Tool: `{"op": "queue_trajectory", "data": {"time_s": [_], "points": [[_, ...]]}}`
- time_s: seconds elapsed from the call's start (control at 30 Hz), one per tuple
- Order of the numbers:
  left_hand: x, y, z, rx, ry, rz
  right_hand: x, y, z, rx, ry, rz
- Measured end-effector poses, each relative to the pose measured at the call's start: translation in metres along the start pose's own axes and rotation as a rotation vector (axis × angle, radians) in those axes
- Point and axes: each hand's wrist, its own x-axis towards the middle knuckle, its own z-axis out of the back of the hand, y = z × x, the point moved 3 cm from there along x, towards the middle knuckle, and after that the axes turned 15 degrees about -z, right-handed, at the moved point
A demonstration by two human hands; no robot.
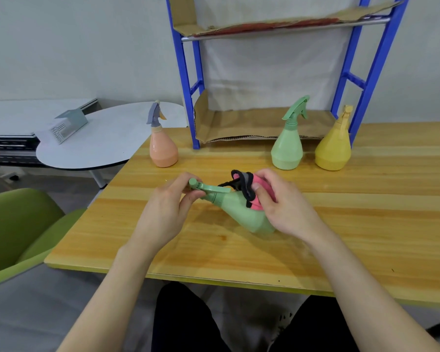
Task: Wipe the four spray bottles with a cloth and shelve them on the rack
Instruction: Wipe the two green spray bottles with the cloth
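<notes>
A green spray bottle (241, 214) lies tilted above the wooden table (366, 224), nozzle pointing left. My left hand (168, 209) grips its spray head. My right hand (282, 207) presses a pink cloth with black trim (249, 191) against the bottle's shoulder. Three more bottles stand upright on the table: an orange one with a grey head (161, 146) at the left, a second green one (288, 146) and a yellow one (334, 148) in front of the blue rack (188, 97).
The rack's lower shelf (252, 123) and upper shelf (277, 25) are lined with cardboard. A white round table (92, 146) with a grey box stands at the left. A green chair (18, 232) sits by the table's left front corner.
</notes>
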Motion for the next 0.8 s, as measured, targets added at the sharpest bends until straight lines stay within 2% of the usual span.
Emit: {"op": "queue_trajectory", "data": {"time_s": [0.17, 0.3, 0.43, 0.6, 0.67, 0.73, 0.8], "points": [[-0.002, -0.001, -0.005, -0.04, -0.051, 0.05, -0.013, 0.0, 0.015, -0.022, -0.13, 0.008], [0.009, -0.011, -0.008, -0.071, -0.102, -0.001, -0.015, 0.007, 0.0, -0.213, -0.119, 0.114], [0.01, -0.008, -0.01, -0.09, -0.098, 0.001, -0.008, 0.002, -0.005, -0.196, -0.118, 0.079], [0.014, -0.013, -0.009, -0.068, -0.114, -0.02, -0.026, 0.022, -0.03, -0.333, -0.209, 0.27], [0.014, -0.009, -0.007, -0.058, -0.104, -0.019, -0.02, 0.012, -0.026, -0.237, -0.202, 0.196], [0.013, -0.009, -0.006, -0.041, -0.106, -0.014, -0.013, -0.001, -0.014, -0.079, -0.274, 0.053], [0.016, -0.013, -0.009, -0.033, -0.12, -0.001, -0.016, 0.004, -0.01, -0.027, -0.334, 0.029]]}}
